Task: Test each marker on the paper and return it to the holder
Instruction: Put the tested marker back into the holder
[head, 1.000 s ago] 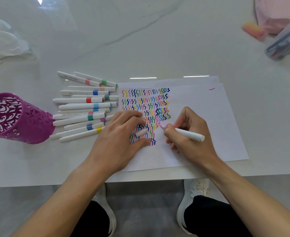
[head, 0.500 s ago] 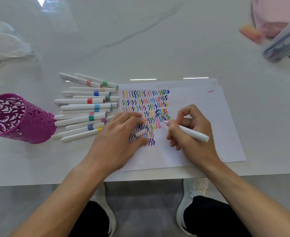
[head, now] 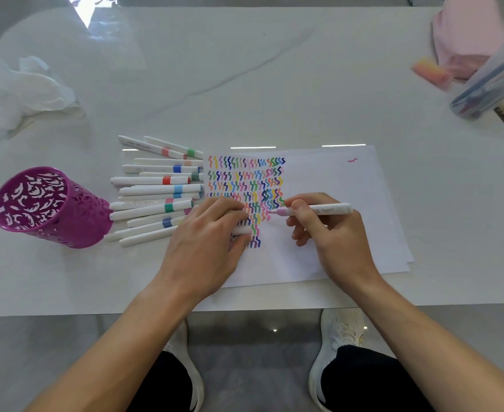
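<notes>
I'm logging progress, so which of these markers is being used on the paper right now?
The pink-tipped marker in the right hand, tip at the squiggles; the others lie in a pile left of the paper.

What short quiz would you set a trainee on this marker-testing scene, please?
1. True or false: the loose markers lie inside the holder.
2. Which hand holds the marker whose tip is at the paper? A. left hand B. right hand C. neither
3. Fill the gap: the left hand pinches a white ___.
Key: 1 false; 2 B; 3 cap.
</notes>
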